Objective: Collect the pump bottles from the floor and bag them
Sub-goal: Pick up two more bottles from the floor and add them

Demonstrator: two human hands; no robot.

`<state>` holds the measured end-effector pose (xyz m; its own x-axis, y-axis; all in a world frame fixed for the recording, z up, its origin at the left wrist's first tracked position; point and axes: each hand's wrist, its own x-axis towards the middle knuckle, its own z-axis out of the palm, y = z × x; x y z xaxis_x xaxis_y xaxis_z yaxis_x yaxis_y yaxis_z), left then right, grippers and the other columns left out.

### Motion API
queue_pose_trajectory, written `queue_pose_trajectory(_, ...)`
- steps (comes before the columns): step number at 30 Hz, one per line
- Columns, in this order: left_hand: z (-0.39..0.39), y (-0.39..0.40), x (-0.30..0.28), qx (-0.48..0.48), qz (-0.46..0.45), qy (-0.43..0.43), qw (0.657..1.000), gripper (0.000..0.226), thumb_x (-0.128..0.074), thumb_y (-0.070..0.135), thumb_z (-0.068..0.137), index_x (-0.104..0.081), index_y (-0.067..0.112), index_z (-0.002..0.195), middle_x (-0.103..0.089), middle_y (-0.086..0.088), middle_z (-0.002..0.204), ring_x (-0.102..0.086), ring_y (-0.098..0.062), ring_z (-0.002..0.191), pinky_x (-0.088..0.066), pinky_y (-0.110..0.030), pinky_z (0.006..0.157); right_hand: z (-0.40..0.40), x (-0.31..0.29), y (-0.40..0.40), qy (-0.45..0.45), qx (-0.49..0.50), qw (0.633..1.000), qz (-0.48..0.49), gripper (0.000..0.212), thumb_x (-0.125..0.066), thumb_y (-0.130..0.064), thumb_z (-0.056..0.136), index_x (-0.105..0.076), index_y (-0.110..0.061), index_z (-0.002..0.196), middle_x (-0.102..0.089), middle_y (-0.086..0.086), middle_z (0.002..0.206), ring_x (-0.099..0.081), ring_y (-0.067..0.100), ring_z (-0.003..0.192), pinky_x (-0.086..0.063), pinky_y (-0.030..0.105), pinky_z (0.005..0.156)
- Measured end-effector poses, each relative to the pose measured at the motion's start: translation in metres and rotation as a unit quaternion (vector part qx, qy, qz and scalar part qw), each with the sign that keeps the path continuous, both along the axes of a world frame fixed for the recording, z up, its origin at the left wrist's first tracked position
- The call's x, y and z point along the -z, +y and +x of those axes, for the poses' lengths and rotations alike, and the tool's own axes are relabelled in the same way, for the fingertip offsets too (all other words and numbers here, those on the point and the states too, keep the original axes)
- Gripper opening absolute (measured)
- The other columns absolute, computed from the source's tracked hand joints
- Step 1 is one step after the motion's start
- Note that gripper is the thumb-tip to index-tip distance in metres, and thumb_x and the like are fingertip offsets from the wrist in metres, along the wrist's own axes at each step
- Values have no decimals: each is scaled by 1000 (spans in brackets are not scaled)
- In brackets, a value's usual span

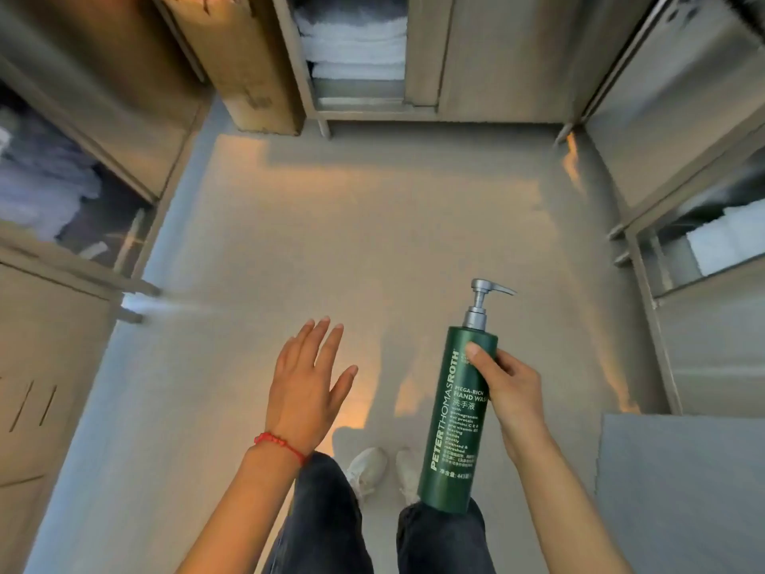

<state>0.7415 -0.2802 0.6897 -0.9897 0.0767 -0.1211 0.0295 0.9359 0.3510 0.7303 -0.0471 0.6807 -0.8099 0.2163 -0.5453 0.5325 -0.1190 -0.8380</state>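
You are gripping a green pump bottle [455, 412] of hand wash in your right hand [507, 391], fingers and thumb curled round its upper body just below the shoulder, and you are holding it upright over your right leg, well off the floor [372, 225]. Your left hand [306, 379] is hovering beside it with fingers spread and straight, holding nothing.

The bottle is looking like stiff, smooth plastic, so it is probably going to feel slippery, and heavy if it is full. You are likely better off keeping your grip round the body; the silver pump head [486, 294] with its spout pointing right is a poor place to hold, since it may depress or leak.

No bag and no other bottles are showing here. Metal shelving units are standing on three sides: stacked white towels [352, 43] at the far middle, folded linen [45, 180] on the left, more white towels [728, 238] on the right. A cardboard box [240, 55] is leaning at the far left. Nothing is lying between your white shoes [368, 470] and the shelves.
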Motion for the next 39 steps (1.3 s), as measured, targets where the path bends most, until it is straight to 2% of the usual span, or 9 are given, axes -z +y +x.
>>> queue_pose_trajectory(5,53,-17,-12,-130,-26,-12,991,59,-29,46,89,-49,5,127,-53,-20,130,-48,-39,121,-37,-51,99,-15,-17,-36,20,-135,991,-7,7,-72,-23,73,-70,-18,76,-72,-8,62,-65,3,54,-47,13,46)
queue_pose_trajectory(10,123,-42,-20,-262,-38,-35,964,65,-17,51,92,-51,6,125,-56,-20,128,-51,-39,117,-39,-53,95,-8,-24,-95,19,-266,964,-8,11,-73,-26,71,-71,-16,75,-73,-7,62,-65,5,54,-47,15,47)
queue_pose_trajectory(17,242,-87,-26,-448,-17,-54,892,72,-12,53,92,-52,2,123,-56,-23,125,-51,-42,116,-39,-56,94,48,-23,-198,14,-445,896,-5,13,-70,-27,74,-70,-17,66,-69,-6,55,-61,5,48,-47,15,45)
queue_pose_trajectory(22,332,-120,-21,-553,0,-48,832,74,-12,55,91,-51,2,124,-53,-23,129,-48,-42,120,-37,-56,97,108,-15,-270,4,-536,844,-5,13,-70,-27,73,-69,-14,71,-69,-6,56,-61,6,49,-47,15,45)
queue_pose_trajectory(28,412,-174,-6,-609,19,-42,792,78,-11,57,90,-52,-1,123,-52,-25,129,-47,-43,120,-37,-54,98,174,1,-342,-13,-578,816,-1,16,-72,-30,72,-70,-15,78,-73,-6,64,-66,6,55,-47,13,46)
queue_pose_trajectory(32,450,-218,6,-617,25,-53,785,74,-14,54,91,-54,-2,118,-55,-25,125,-50,-42,117,-41,-52,96,208,15,-386,-24,-585,811,14,20,-72,-33,70,-70,-16,80,-74,-5,67,-67,8,59,-48,14,50)
queue_pose_trajectory(34,463,-242,13,-619,24,-58,783,68,-24,53,89,-54,-1,119,-55,-25,125,-51,-43,116,-41,-53,95,219,22,-407,-23,-592,805,16,18,-72,-34,70,-71,-18,77,-74,-5,68,-68,8,60,-48,14,50)
queue_pose_trajectory(36,472,-263,23,-620,15,-62,782,59,-35,43,86,-55,-2,118,-56,-25,123,-53,-44,113,-42,-54,93,227,26,-426,-23,-600,800,16,15,-71,-33,71,-72,-18,75,-74,-4,67,-67,8,59,-48,14,50)
queue_pose_trajectory(39,479,-288,32,-611,12,-65,789,64,-27,49,90,-54,-2,120,-56,-26,124,-51,-45,114,-41,-54,93,232,35,-450,-27,-603,797,13,18,-70,-32,73,-71,-15,78,-73,-4,66,-67,8,59,-48,14,50)
